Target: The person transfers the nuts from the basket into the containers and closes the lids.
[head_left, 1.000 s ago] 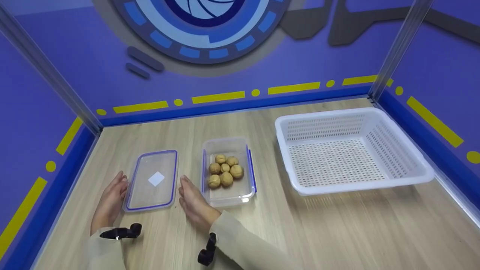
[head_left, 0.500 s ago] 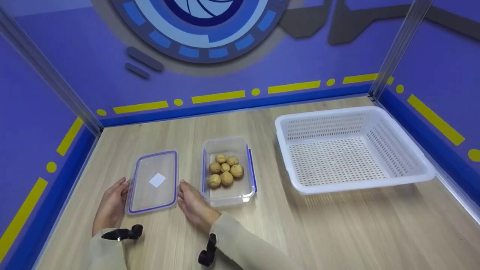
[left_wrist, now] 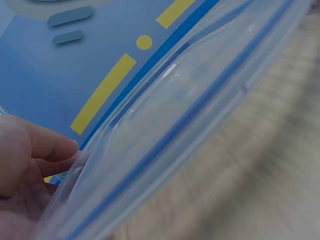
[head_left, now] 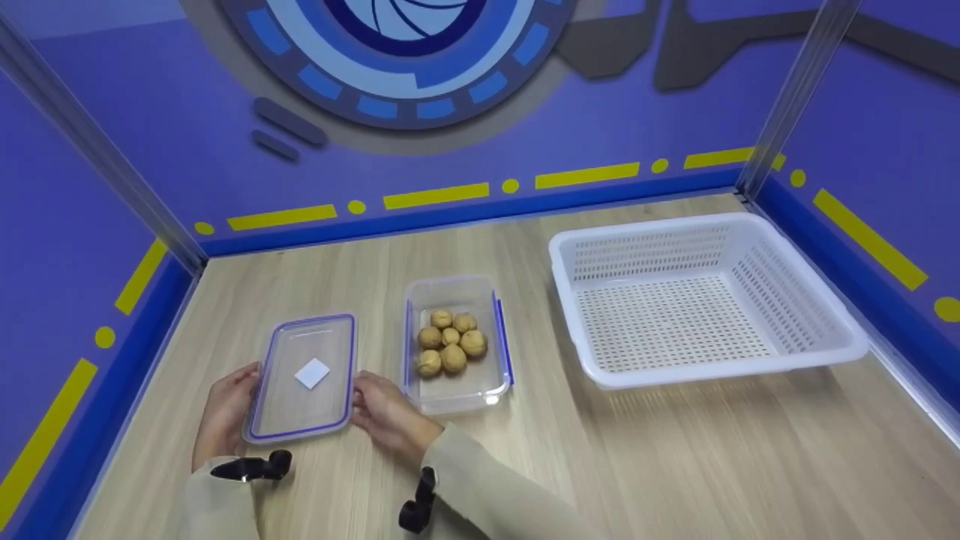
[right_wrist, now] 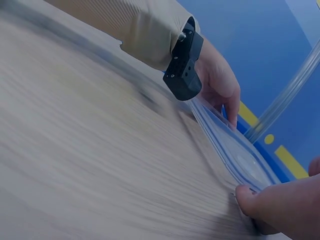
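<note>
A clear lid with a blue seal and a white sticker is held just above the wooden table, nearest the person. My left hand grips its left edge and my right hand grips its right edge. In the left wrist view the lid fills the frame, with my fingers curled at its rim. The right wrist view shows the lid tilted off the table between my right fingers and my left hand. A clear container holding several walnuts stands open just to the right.
A white perforated basket with nothing in it sits at the right of the table. Blue walls with yellow markings close in the left, back and right sides. Bare wood lies in front of the basket.
Both hands have closed in on the lid's side edges and raised it off the table, drawing it slightly toward the person. The container and basket have not moved.
</note>
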Tool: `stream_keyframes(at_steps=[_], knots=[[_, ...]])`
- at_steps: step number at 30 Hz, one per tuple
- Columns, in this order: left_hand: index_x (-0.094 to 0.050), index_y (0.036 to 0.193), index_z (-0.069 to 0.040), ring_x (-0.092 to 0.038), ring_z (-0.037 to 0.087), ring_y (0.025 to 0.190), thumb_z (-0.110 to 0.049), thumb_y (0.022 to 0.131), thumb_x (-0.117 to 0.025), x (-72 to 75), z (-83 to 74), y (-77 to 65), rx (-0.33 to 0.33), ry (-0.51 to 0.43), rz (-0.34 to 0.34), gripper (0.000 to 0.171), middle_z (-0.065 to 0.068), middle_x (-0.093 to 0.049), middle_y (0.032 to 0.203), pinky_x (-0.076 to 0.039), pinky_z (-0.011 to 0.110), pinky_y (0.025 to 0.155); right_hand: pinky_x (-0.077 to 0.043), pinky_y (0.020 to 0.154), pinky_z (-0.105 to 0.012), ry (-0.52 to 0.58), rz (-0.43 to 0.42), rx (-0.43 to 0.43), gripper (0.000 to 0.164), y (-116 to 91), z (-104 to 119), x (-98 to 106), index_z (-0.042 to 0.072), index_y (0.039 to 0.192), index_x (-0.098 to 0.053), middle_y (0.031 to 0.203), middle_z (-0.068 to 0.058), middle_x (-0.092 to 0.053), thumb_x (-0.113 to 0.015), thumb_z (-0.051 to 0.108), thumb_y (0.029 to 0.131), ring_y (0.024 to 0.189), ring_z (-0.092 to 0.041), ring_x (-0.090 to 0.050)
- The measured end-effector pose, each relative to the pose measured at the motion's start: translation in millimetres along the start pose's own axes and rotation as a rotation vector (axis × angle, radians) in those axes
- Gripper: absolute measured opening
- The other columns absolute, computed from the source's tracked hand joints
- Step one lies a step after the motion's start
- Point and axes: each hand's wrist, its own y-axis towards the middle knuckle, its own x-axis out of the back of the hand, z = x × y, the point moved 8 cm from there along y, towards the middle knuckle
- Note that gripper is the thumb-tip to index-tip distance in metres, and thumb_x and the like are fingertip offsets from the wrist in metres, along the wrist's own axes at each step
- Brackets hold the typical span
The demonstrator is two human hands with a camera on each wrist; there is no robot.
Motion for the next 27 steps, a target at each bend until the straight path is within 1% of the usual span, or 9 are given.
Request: stream_keyframes(at_steps=[3,7,9,11,13,15,18,21,27], knots=[[-0.02,0.151,0.001,-0.015,0.038,0.147,-0.019,0.103,-0.029,0.3,-0.6,-0.6,0.0,0.002,-0.011,0.052,0.022,-0.017,0.158,-0.015,0.049,0.121,-0.048,0.081,-0.028,-0.027,-0.003,-0.033,0.056,-2.7,-1.0,-0.5,-0.004,0.15,-0.023,0.084,-0.001,-0.045,-0.042,0.011,0.099,0.081,-0.012,-0.045],[-0.022,0.15,0.002,-0.02,0.038,0.145,-0.019,0.103,-0.03,0.7,-3.4,-2.9,-0.01,-0.005,0.002,0.052,0.024,-0.02,0.157,-0.017,0.05,0.121,-0.045,0.079,-0.028,-0.062,0.01,-0.044,0.06,-4.2,0.2,-1.8,-0.002,0.151,-0.019,0.086,-0.003,-0.043,-0.043,0.011,0.098,0.082,-0.014,-0.042],[-0.024,0.15,0.002,-0.029,0.035,0.141,-0.02,0.103,-0.032,1.7,-5.1,-4.3,-0.014,-0.002,0.005,0.052,0.024,-0.024,0.156,-0.024,0.046,0.118,-0.045,0.077,-0.027,-0.073,0.017,-0.045,0.06,-4.5,0.9,-2.0,-0.002,0.151,-0.019,0.089,-0.004,-0.044,-0.044,0.011,0.098,0.083,-0.014,-0.043],[-0.028,0.149,0.001,-0.044,0.027,0.13,-0.022,0.103,-0.035,3.8,-6.4,-5.5,-0.01,-0.001,-0.006,0.052,0.021,-0.034,0.152,-0.036,0.038,0.11,-0.046,0.076,-0.027,-0.083,0.028,-0.045,0.06,-5.0,1.4,-2.2,-0.002,0.151,-0.019,0.094,-0.006,-0.048,-0.044,0.011,0.098,0.085,-0.015,-0.045],[-0.031,0.148,0.002,-0.054,0.014,0.113,-0.024,0.102,-0.039,5.9,-8.7,-6.6,-0.015,-0.021,-0.014,0.053,0.013,-0.051,0.14,-0.045,0.027,0.097,-0.047,0.075,-0.026,-0.089,0.032,-0.048,0.06,-5.8,1.9,-2.1,-0.002,0.151,-0.019,0.098,-0.008,-0.05,-0.044,0.011,0.098,0.087,-0.016,-0.047],[-0.034,0.146,0.001,-0.056,0.002,0.097,-0.025,0.101,-0.042,7.8,-11.6,-8.0,-0.018,-0.041,-0.025,0.053,-0.002,-0.062,0.121,-0.047,0.019,0.084,-0.047,0.074,-0.026,-0.088,0.035,-0.047,0.06,-6.2,3.1,-2.4,-0.002,0.151,-0.018,0.1,-0.009,-0.052,-0.044,0.011,0.098,0.088,-0.017,-0.049],[-0.037,0.144,0.003,-0.056,-0.004,0.086,-0.026,0.101,-0.044,10.1,-17.1,-10.2,-0.044,-0.052,-0.037,0.053,-0.018,-0.062,0.099,-0.048,0.016,0.076,-0.048,0.075,-0.026,-0.086,0.036,-0.04,0.06,-6.9,6.3,-3.8,-0.004,0.151,-0.018,0.099,-0.012,-0.055,-0.043,0.01,0.098,0.089,-0.018,-0.053],[-0.043,0.14,0.0,-0.056,-0.003,0.083,-0.027,0.1,-0.045,12.1,-21.2,-12.8,-0.047,-0.043,-0.056,0.049,-0.022,-0.059,0.091,-0.049,0.017,0.075,-0.05,0.075,-0.026,-0.08,0.041,-0.022,0.058,-8.1,12.0,-7.2,-0.004,0.15,-0.02,0.1,-0.013,-0.058,-0.042,0.01,0.098,0.089,-0.019,-0.055],[-0.053,0.131,-0.007,-0.057,0.005,0.086,-0.026,0.098,-0.048,8.0,-30.7,-17.3,-0.044,-0.086,-0.048,0.038,-0.018,-0.061,0.09,-0.05,0.022,0.076,-0.047,0.065,-0.022,-0.097,0.089,0.029,0.038,-10.4,27.1,-16.4,0.002,0.135,-0.046,0.093,-0.008,-0.057,-0.042,0.008,0.097,0.078,-0.015,-0.053]])
